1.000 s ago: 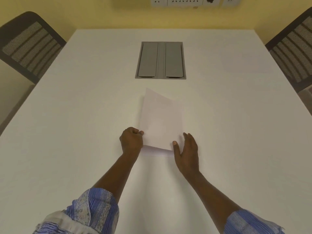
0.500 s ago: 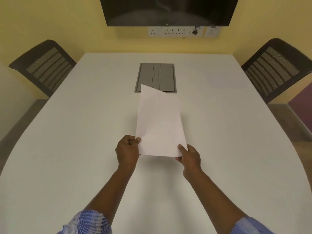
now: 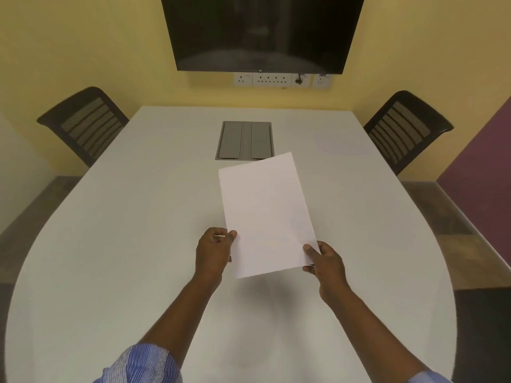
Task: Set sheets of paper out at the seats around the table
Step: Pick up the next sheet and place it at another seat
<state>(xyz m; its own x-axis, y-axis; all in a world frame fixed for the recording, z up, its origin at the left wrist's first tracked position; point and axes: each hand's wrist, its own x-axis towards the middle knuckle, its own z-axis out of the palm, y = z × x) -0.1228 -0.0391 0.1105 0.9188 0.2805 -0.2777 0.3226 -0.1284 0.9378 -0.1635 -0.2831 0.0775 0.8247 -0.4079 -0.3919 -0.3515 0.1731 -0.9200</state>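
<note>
Here a blank white sheet (image 3: pixel 266 214), flat and uncreased, hangs tilted above the table (image 3: pixel 110 244).

This was an office meeting room; a long white conference table (image 3: pixel 124 244) with a rounded near end filled most of it; a grey flip-lid cable box (image 3: pixel 244 140) sat flush in the tabletop; a black mesh-backed office chair (image 3: pixel 85 125) stood at one side, a matching chair (image 3: pixel 403 131) at the other; a large dark wall-mounted screen (image 3: pixel 262 31) hung on the yellow end wall (image 3: pixel 83 37) above a row of power sockets (image 3: pixel 272 80).
</note>
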